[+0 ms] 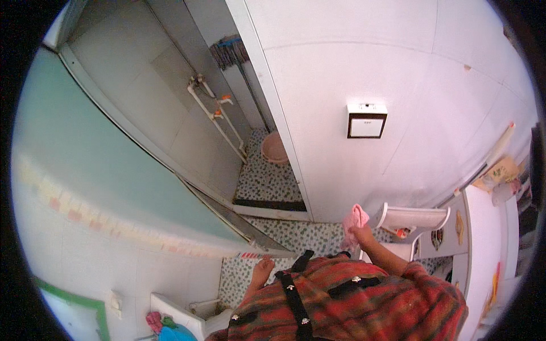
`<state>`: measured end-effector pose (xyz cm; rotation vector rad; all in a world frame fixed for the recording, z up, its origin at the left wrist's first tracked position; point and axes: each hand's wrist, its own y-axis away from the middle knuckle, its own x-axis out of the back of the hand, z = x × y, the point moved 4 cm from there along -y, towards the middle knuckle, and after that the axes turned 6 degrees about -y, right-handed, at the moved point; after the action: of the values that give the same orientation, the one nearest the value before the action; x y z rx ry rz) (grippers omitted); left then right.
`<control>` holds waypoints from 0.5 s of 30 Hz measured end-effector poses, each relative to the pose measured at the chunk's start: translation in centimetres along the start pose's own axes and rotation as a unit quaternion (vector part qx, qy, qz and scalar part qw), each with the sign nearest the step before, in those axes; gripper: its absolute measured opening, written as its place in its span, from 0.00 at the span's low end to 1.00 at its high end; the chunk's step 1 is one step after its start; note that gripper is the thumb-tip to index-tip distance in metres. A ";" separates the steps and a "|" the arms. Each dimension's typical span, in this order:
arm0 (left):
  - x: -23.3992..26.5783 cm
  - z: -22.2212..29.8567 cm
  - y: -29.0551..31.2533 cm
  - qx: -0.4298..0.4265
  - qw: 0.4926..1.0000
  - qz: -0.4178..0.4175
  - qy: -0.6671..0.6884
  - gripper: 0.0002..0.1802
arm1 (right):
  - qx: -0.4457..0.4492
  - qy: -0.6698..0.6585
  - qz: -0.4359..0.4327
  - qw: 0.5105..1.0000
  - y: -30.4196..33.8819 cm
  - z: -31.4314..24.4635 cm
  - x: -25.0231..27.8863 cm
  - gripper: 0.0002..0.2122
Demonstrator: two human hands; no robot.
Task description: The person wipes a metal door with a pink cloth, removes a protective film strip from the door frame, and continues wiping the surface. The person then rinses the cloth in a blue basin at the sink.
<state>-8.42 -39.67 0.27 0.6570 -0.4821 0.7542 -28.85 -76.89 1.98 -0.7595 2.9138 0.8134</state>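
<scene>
In my right hand (360, 234) is a folded pink cloth (356, 216), with the fingers closed round its lower part. The cloth sticks up above the hand, and a loose end hangs beside it. A white shelf stand (418, 219) is just to the right of that hand. My left hand (263, 267) is low at the left, near the bottom end of the frosted door panel. It holds nothing that I can see, and its fingers look loosely apart.
Ahead, past a dark sill (270, 204), a small tiled room has white pipes (227, 125), a pink basin (274, 149) and a mop (229, 51). The frosted door (114, 153) runs along the left. A white wall switch (367, 121) sits ahead right; a white counter (492, 250) lines the right.
</scene>
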 end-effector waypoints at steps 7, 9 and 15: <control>3.4 11.3 -4.5 -0.066 0.979 0.017 0.190 0.22 | 0.006 0.004 0.024 1.000 0.5 -1.2 4.1 0.18; 4.4 13.4 -5.8 -0.106 0.991 0.023 0.079 0.25 | 0.037 -0.075 -0.003 0.996 0.3 -1.2 4.3 0.19; 5.6 19.5 -8.3 -0.182 0.969 0.008 0.165 0.28 | 0.083 -0.086 0.050 0.992 1.2 -2.3 4.5 0.15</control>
<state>-1.81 -55.16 14.26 0.1785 -0.3063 0.7488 -33.16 -79.17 3.86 -0.5057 2.8380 0.5982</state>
